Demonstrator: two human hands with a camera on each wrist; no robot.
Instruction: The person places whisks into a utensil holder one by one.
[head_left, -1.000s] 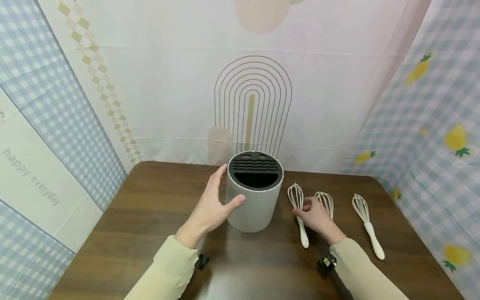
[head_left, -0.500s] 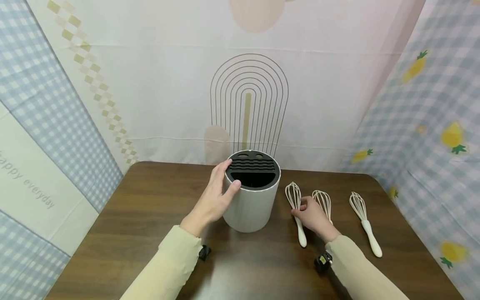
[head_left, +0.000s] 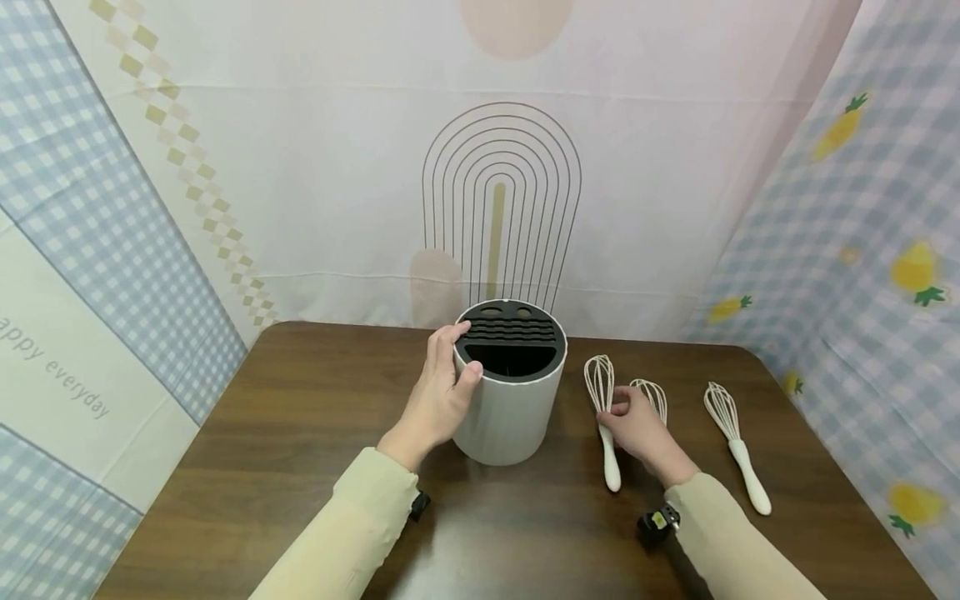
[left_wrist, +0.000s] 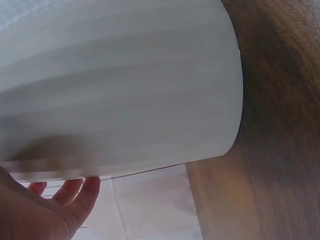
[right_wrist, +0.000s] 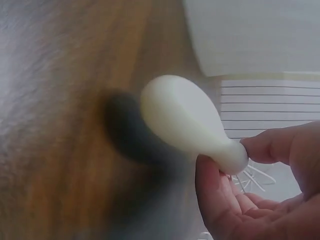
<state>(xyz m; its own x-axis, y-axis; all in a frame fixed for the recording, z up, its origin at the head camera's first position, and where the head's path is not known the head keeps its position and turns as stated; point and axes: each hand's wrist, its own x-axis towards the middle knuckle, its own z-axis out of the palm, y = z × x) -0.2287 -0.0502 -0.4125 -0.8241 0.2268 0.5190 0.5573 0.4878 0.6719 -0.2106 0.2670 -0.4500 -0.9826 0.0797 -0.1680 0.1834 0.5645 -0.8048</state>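
A white round utensil holder [head_left: 506, 425] with a black slotted top stands upright on the table. My left hand [head_left: 438, 392] grips its upper left side, thumb at the front rim and a fingertip over the edge; in the left wrist view the fingers [left_wrist: 85, 197] lie along the white wall [left_wrist: 150, 100]. My right hand [head_left: 637, 425] pinches a white whisk [head_left: 609, 454] at the neck between thumb and fingers. The right wrist view shows its handle [right_wrist: 182, 112] with a dark shadow set apart from it. A second whisk [head_left: 651, 394] is mostly hidden behind the right hand.
A third whisk [head_left: 738, 450] lies at the right on the brown wooden table [head_left: 300, 400]. A patterned cloth [head_left: 337, 192] hangs behind the table's back edge, and a checked cloth [head_left: 900, 333] hangs along the right side.
My left hand has moved in and up against the holder's rim. My right hand keeps its pinch on the whisk, which has shifted slightly away and to the right.
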